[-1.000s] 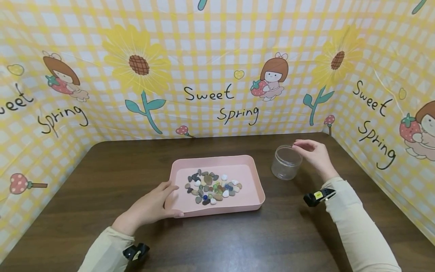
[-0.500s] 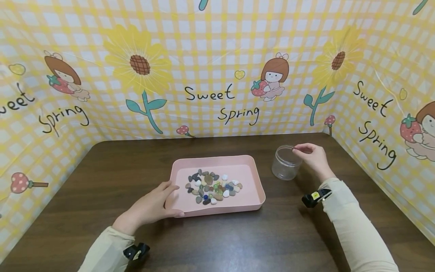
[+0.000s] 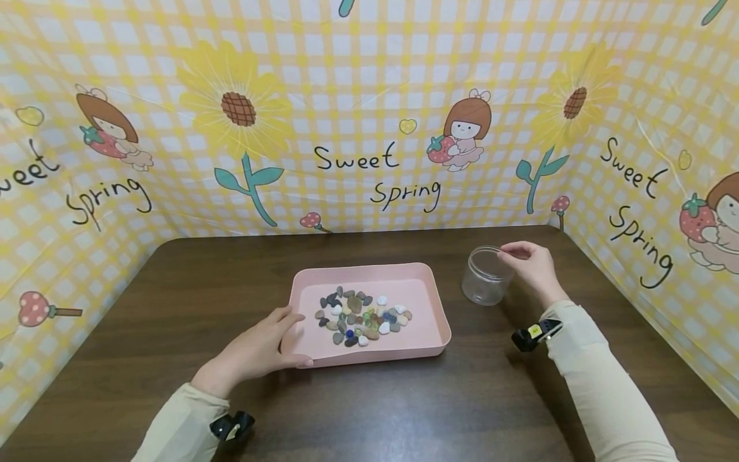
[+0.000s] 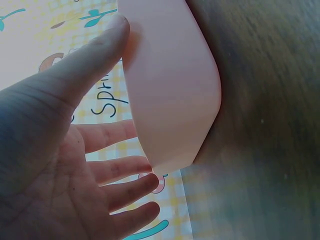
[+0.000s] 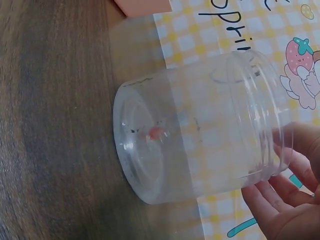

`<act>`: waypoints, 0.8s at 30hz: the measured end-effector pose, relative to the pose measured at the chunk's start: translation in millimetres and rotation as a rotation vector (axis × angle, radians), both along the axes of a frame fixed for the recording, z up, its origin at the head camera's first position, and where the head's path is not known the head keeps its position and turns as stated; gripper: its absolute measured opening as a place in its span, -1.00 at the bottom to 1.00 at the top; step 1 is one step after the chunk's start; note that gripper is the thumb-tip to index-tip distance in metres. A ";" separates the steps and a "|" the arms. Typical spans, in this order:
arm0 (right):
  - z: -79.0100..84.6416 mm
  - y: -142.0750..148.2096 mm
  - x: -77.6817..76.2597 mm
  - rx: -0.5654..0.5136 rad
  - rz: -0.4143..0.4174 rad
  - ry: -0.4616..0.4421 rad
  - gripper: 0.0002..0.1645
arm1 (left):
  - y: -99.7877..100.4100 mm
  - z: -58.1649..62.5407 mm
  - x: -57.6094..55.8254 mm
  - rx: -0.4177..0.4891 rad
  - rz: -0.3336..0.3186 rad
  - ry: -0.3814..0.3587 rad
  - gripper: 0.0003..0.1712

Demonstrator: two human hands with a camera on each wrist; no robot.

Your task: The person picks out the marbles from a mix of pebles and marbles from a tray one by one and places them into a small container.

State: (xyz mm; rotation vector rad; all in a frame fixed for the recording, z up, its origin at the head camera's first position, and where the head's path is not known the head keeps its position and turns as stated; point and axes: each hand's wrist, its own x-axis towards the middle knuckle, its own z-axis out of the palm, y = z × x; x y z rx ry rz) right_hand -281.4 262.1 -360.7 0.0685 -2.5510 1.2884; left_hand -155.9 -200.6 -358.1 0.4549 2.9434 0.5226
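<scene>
A shallow pink tray lies on the table, with several small pebbles in grey, white, brown and green and a dark blue bead among them. Around its near left corner spreads my left hand, fingers fairly straight, thumb touching the front wall and fingertips on the left rim. To the tray's right stands a clear round jar with a threaded neck, upright and lidless. My right hand pinches the jar's rim from the right. A small red patch shows through the jar's base; I cannot tell what it is.
The dark wooden table runs back to a yellow checked cloth, which also rises at the left and right sides. Both wrists carry small black camera mounts.
The right hand has lowered slightly and shifted a little left at the jar's rim. The left hand, tray and jar stay practically in place.
</scene>
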 end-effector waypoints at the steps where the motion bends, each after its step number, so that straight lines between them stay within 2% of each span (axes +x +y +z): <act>1: 0.9 -0.2 0.4 -0.003 0.003 -0.001 -0.60 | 0.0 0.0 0.0 0.002 -0.002 0.004 0.02; 9: 13.1 -5.9 2.6 0.000 0.027 0.039 -0.58 | 0.7 1.2 0.0 -0.006 0.007 -0.014 0.03; 15: 27.4 -21.7 5.0 -0.015 0.059 0.077 -0.58 | 0.8 1.2 0.5 -0.010 0.010 -0.017 0.04; 21: 36.7 -46.1 6.4 -0.013 0.142 0.107 -0.63 | 0.8 1.4 0.8 -0.005 0.009 -0.014 0.03; 24: 40.5 -58.2 7.4 0.001 0.191 0.088 -0.64 | 0.7 1.5 0.8 -0.001 0.005 -0.007 0.03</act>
